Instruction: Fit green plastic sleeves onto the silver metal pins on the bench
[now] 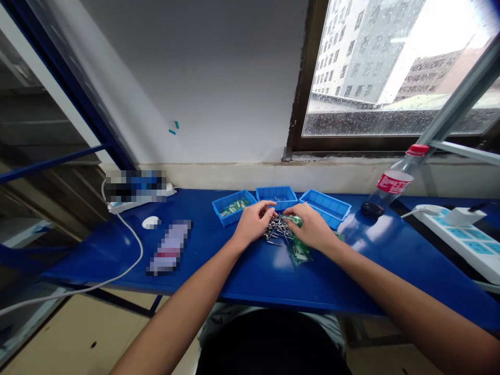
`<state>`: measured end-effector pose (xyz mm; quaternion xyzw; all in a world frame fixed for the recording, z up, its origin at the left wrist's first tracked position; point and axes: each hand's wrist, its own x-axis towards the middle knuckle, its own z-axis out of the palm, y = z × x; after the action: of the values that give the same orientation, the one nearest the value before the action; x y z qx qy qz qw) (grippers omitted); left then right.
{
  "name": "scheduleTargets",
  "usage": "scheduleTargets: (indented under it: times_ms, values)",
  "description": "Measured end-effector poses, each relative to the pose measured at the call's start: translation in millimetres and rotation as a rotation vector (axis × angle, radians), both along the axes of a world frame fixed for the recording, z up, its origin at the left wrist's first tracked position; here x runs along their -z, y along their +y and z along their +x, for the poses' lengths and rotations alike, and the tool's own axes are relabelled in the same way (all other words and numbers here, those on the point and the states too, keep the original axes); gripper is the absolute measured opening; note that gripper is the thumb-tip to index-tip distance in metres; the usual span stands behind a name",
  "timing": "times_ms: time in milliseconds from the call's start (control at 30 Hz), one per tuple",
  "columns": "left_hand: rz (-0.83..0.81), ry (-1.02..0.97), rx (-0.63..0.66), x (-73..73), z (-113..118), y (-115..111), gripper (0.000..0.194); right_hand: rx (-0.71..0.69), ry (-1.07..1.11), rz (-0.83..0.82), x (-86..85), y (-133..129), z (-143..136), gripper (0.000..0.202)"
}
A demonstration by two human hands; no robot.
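A heap of slim silver metal pins (276, 230) lies on the blue table between my two hands. My left hand (252, 224) is at the heap's left edge, thumb and forefinger drawn together; what they pinch, if anything, is too small to make out. On the other side, my right hand (310, 226) reaches into the heap with curled fingers, whose grip is not clear. Green-and-clear packets (300, 253) lie under and beside it. Behind the hands stand a left blue tray (224, 220) with similar packets, a middle blue tray (276, 190) with some pins, and a right blue tray (330, 209).
A cola bottle (394, 182) leans at the right, near a power strip (461, 234). To the left are a blurred-out flat object (171, 247), a white round item (150, 222) and a white cable (135, 260). Wall and window border the table's back.
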<state>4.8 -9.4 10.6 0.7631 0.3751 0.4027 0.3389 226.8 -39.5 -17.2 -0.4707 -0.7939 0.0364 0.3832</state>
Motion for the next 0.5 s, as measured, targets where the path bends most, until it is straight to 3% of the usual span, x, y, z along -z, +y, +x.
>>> scheduleTargets:
  times_ms: [267, 500]
  values:
    - [0.033, 0.053, -0.038, -1.1, -1.1, 0.4, 0.029, -0.063, -0.184, -0.044, -0.2, 1.6, 4.2, 0.02]
    - [0.028, 0.075, -0.004, 3.2, -0.9, 2.0, 0.031, -0.015, -0.23, -0.063, -3.4, 0.1, 3.8, 0.015]
